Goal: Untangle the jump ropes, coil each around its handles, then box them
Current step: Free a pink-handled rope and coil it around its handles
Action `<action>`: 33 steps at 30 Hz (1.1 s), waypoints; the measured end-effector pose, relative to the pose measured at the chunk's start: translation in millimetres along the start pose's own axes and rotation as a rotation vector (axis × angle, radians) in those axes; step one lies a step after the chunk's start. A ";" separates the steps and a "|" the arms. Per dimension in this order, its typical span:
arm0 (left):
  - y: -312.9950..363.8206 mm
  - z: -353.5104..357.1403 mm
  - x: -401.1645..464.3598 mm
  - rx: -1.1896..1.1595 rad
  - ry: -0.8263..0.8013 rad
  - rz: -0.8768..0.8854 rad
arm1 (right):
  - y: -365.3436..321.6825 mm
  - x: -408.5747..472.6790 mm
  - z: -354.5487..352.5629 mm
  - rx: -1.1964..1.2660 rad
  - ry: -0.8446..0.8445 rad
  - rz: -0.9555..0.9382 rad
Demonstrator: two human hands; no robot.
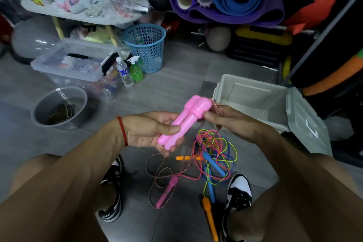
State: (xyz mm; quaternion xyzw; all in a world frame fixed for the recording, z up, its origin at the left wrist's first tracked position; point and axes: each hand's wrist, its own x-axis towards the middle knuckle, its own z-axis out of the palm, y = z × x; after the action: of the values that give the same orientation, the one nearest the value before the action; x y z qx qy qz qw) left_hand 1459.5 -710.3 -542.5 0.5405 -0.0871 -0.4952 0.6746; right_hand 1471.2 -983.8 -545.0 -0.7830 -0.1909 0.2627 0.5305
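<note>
My left hand point(151, 129) grips two light pink jump-rope handles point(184, 122) side by side, tips pointing up and right. My right hand point(229, 120) pinches a braided pink-and-white cord point(215, 107) that leaves the handle tops and drops toward the floor. On the floor between my shoes lies a tangle of thin ropes point(214, 153) in pink, blue and yellow-green. A darker pink handle point(168, 190), blue handles point(213, 165) and orange handles point(210, 218) lie in it. An open white box point(253, 102) stands on the floor just right of my right hand.
The box's lid point(306, 122) hangs open on its right side. A blue mesh bin point(147, 47), a water bottle point(124, 71), a green spray bottle point(135, 70) and a clear storage tub point(74, 61) stand on the floor ahead. A grey bowl point(60, 107) sits at left.
</note>
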 end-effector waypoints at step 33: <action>12.1 -64.4 -6.4 0.255 1.216 0.170 | 16.5 -2.3 -4.5 -0.507 0.320 -0.028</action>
State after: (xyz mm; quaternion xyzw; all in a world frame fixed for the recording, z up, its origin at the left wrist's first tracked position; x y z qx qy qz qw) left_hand 1505.3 -664.9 -555.7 0.7930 0.2111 -0.0296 0.5707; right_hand 1472.5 -994.4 -558.5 -0.9193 -0.1752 0.0727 0.3448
